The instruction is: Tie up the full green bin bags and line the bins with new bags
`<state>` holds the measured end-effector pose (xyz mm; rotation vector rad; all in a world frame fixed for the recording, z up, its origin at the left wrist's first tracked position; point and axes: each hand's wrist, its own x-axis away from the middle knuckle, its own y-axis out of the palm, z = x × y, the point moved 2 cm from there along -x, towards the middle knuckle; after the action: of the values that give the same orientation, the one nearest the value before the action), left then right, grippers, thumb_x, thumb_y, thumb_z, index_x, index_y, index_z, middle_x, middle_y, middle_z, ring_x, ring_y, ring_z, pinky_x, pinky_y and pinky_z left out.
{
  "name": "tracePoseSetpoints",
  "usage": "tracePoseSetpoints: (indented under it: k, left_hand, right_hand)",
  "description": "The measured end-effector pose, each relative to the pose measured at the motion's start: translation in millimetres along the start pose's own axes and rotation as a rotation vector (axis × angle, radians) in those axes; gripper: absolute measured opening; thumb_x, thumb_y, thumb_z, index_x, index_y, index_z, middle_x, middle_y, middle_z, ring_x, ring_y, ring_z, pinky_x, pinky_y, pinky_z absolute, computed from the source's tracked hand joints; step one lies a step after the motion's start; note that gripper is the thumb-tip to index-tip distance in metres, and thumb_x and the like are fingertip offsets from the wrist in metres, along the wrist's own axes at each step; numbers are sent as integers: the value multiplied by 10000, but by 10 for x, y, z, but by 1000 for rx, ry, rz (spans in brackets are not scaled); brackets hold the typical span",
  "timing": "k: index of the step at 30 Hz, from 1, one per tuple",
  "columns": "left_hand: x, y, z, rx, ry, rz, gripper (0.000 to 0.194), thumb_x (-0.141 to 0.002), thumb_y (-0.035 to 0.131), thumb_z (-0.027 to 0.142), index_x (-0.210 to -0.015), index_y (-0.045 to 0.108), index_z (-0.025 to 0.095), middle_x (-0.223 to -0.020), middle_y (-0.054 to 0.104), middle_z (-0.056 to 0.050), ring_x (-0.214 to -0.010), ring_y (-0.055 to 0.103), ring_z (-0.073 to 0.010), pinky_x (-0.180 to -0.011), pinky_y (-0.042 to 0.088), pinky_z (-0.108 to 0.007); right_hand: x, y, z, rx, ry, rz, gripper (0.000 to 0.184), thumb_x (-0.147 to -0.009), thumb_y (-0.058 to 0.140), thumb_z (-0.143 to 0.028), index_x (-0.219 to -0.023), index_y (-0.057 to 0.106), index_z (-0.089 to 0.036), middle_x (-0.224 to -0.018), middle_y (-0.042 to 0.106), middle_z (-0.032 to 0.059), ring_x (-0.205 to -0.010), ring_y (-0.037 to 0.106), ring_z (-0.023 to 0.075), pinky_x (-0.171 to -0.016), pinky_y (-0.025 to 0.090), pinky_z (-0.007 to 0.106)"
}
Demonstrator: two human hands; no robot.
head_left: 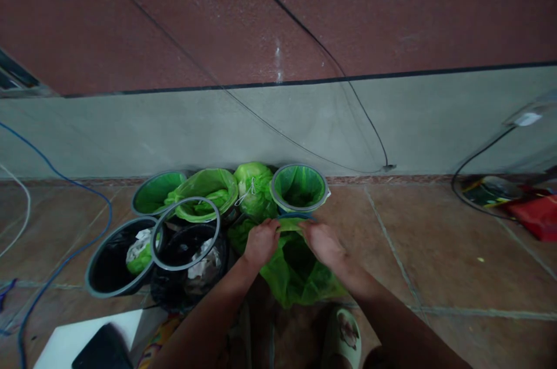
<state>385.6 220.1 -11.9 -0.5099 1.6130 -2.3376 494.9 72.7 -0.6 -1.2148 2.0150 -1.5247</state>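
My left hand [260,243] and my right hand [322,243] are both closed on the upper edge of a green plastic bag [296,273] that lines a small bin in front of me on the tiled floor. The bag hangs loose below my hands, with its mouth between them. Just behind stands a grey-rimmed bin with a green liner [299,186], and a tied green bag [255,186] sits beside it. My foot in a pale slipper [346,334] shows below the bag.
To the left are several more bins: two green-lined ones [157,192] by the wall, a black-lined one holding rubbish [122,256], and a loose grey ring [186,232]. Cables run along the wall and floor. A red object [537,213] lies at right.
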Motion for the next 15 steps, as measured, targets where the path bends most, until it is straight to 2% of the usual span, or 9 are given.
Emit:
tracePoseSetpoints:
  k: [3, 6, 10, 13, 15]
  left_hand:
    - [-19, 0, -104, -37, -38, -47, 222, -967, 476, 211, -1016, 692, 201, -1040, 729, -90, -964, 697, -209, -841, 482, -295]
    - [-31, -17, -240, -95, -120, -54, 220, -944, 483, 195, -974, 701, 191, -1014, 731, -103, -958, 701, -224, -824, 483, -304]
    - [-41, -19, -379, -122, -227, -11, 197, -908, 514, 216, -888, 705, 173, -1002, 715, -117, -910, 696, -241, -779, 488, -319]
    - [-84, -12, -443, 35, -217, 80, 141, -857, 552, 158, -828, 690, 170, -984, 697, -82, -891, 667, -185, -806, 478, -277]
    - [-124, -5, -481, 230, -207, 104, 133, -843, 553, 133, -803, 674, 172, -879, 686, -39, -833, 640, -151, -788, 468, -247]
  right_hand:
    - [-51, -49, 227, -24, 88, 21, 339, -971, 421, -177, -1018, 757, -170, -1027, 778, 127, -991, 722, 233, -863, 492, 291]
    - [-107, -63, 413, -65, 125, 48, 379, -958, 410, -143, -1078, 767, -188, -1068, 784, 108, -1048, 718, 218, -914, 487, 275]
    - [-167, -64, 527, -105, 196, 87, 394, -938, 427, -141, -1150, 754, -202, -1106, 782, 91, -1054, 721, 213, -919, 494, 267]
    - [-173, -64, 598, -68, 278, 78, 382, -958, 402, -171, -1088, 761, -165, -1097, 777, 124, -1023, 727, 226, -868, 505, 273]
    - [-145, -41, 648, -22, 334, 30, 380, -961, 398, -185, -1017, 769, -126, -1039, 775, 166, -978, 734, 254, -806, 517, 296]
